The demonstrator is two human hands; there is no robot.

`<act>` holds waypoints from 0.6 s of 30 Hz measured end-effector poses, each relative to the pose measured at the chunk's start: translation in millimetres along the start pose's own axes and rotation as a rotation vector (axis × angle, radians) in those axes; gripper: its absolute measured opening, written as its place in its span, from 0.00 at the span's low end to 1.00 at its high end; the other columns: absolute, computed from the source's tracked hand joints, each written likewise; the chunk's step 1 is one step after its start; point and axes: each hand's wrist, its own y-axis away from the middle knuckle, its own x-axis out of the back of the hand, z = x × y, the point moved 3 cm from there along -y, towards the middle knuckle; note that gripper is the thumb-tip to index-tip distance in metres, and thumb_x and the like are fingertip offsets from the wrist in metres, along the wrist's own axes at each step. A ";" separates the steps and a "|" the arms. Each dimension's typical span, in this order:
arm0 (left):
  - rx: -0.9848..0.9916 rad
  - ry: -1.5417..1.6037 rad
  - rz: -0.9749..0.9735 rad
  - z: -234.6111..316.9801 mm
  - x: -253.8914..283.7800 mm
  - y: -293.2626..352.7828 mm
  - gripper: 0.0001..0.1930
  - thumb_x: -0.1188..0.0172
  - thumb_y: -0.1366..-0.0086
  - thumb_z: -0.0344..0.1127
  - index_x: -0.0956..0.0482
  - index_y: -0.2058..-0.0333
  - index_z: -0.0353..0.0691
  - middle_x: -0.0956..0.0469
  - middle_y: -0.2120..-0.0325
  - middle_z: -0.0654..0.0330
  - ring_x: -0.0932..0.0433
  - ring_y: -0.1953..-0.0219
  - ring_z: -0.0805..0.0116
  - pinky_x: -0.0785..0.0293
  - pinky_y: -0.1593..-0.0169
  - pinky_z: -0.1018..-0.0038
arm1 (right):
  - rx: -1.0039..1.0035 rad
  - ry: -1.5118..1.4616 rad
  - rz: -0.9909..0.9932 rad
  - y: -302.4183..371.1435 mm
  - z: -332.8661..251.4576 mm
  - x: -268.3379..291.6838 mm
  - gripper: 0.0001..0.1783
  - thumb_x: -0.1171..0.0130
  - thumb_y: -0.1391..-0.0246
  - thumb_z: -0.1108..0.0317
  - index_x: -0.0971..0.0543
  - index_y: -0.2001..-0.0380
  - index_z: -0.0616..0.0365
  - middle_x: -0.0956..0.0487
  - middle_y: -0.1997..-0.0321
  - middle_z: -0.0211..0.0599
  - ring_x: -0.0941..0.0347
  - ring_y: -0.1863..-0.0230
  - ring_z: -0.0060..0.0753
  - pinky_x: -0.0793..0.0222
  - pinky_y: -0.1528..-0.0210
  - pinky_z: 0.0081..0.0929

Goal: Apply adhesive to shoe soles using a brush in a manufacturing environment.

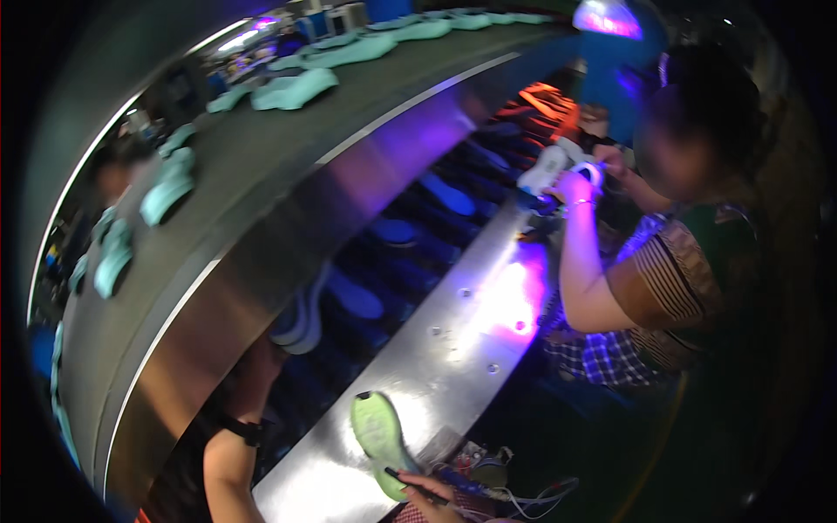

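One pale-green, elongated shoe sole (375, 425) lies over the shiny metal bench (418, 357), its lower end beside the right hand (429, 495), whose fingers grasp a slim, black, pen-like tool (405, 479). The left hand (268, 353) is beside a pale, curved sole (307, 335) at the dark rack (344, 344); its grip I cannot tell. Bare metal stretches from the green tip toward a co-worker (680, 270), between rack and right bench edge.

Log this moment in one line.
Left hand: at white sole, grip unclear | Right hand: holding slim tool at green sole | Nearby: co-worker's hands at white shoe part | Beyond: mint soles on belt
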 end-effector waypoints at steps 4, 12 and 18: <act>-0.039 0.060 0.185 -6.4 48.6 67.4 0.21 0.54 0.42 0.42 0.36 0.52 0.39 0.30 0.55 0.55 0.30 0.54 0.61 0.32 0.53 0.60 | -0.004 -0.020 -0.044 4.8 -1.2 -8.2 0.11 0.49 0.49 0.76 0.27 0.61 0.65 0.26 0.56 0.43 0.31 0.53 0.28 0.37 0.50 0.21; 0.027 0.120 0.312 -70.5 102.4 235.6 0.28 0.56 0.60 0.32 0.34 0.55 0.34 0.29 0.58 0.53 0.31 0.53 0.58 0.36 0.48 0.64 | 0.150 0.176 -0.036 -0.7 -6.0 -3.5 0.11 0.49 0.51 0.78 0.26 0.62 0.67 0.27 0.55 0.44 0.27 0.63 0.27 0.32 0.58 0.20; -0.073 -0.017 0.442 -160.1 145.8 311.5 0.30 0.57 0.59 0.29 0.38 0.51 0.32 0.31 0.57 0.51 0.32 0.53 0.60 0.37 0.47 0.70 | 0.128 0.160 -0.053 -10.6 3.9 -23.0 0.11 0.49 0.52 0.79 0.26 0.63 0.68 0.26 0.55 0.44 0.27 0.64 0.27 0.32 0.59 0.21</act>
